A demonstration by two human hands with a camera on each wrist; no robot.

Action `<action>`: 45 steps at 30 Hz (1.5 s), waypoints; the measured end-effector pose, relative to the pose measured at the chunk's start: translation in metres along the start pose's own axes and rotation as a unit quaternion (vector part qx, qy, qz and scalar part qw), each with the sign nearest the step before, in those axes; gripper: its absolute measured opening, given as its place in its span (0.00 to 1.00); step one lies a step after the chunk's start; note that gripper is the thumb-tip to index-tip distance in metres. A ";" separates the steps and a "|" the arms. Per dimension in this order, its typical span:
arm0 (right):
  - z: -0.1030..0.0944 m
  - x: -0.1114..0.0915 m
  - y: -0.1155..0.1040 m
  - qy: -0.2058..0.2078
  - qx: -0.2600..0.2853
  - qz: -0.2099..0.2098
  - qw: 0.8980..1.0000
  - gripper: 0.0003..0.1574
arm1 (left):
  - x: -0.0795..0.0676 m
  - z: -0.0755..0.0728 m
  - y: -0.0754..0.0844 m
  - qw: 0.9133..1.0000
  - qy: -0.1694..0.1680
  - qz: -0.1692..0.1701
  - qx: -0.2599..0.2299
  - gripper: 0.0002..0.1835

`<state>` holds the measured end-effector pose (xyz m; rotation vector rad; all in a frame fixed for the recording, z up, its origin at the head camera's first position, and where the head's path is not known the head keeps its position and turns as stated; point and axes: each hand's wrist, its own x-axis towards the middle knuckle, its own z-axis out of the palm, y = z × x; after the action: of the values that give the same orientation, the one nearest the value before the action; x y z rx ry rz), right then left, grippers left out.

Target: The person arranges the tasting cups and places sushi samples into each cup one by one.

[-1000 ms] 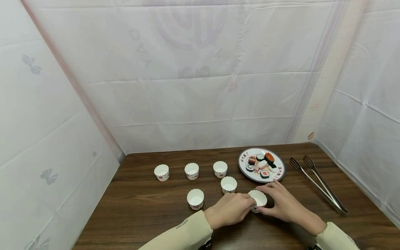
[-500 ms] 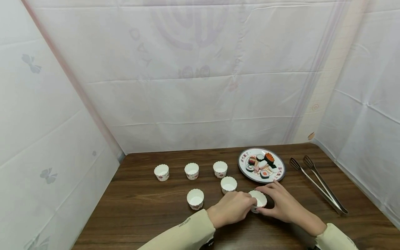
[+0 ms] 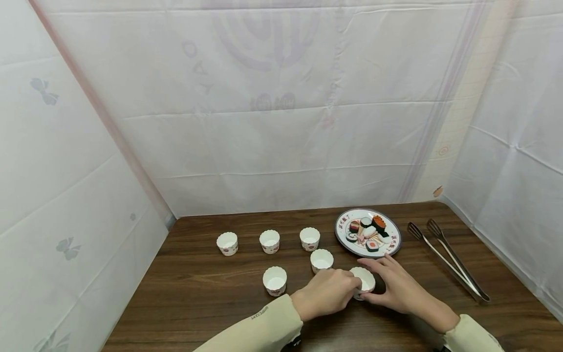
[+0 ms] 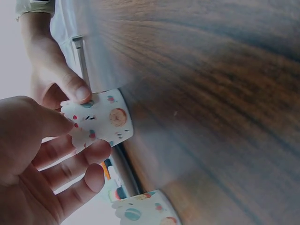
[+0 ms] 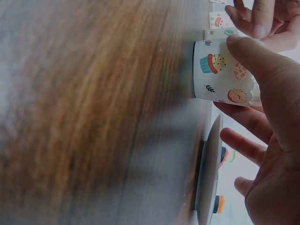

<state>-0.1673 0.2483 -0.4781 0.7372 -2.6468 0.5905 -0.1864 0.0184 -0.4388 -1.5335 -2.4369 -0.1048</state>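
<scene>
"Where's the cup?"

"The white, scalloped paper cup printed with cupcakes and doughnuts [image 3: 366, 279] stands upright between the hands. The left hand [image 3: 327, 293] pinches its near-side rim, and the right hand [image 3: 396, 286] holds the opposite side between thumb and fingers."

"How will it handle?"

"Light, I'd judge, springy-stiff, hardly slippery, but easily creased at the rim. I'd hold it gently, low on the wall, where the base should brace it."

"Do the wrist views add anything?"

"The printed wall, and the right thumb lying against it. The head view instead shows the white inside. It alone shows the steel tongs with dark slotted heads [image 3: 453, 267] whole, right of the right hand, and the round white plate of sushi pieces [image 3: 342, 236] from above, just beyond that hand."
</scene>
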 end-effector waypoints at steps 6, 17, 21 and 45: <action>0.001 -0.001 0.000 0.013 -0.003 -0.010 1.000 0.55 | -0.001 -0.012 -0.003 0.999 0.035 0.003 -0.014 0.02; 0.001 -0.001 0.002 -0.005 0.000 0.008 1.000 0.43 | -0.013 -0.038 -0.011 0.989 0.134 0.014 -0.061 0.02; 0.000 -0.001 0.002 -0.008 -0.014 0.004 1.000 0.42 | -0.019 -0.045 -0.016 0.986 0.157 0.013 -0.060 0.03; 0.000 0.001 0.002 -0.032 0.016 0.008 0.999 0.34 | -0.106 -0.083 -0.070 0.961 0.258 -0.095 -0.040 0.09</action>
<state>-0.1695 0.2496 -0.4786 0.7556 -2.7105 0.6242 -0.1907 -0.1214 -0.3802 -1.1144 -2.1604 -0.5694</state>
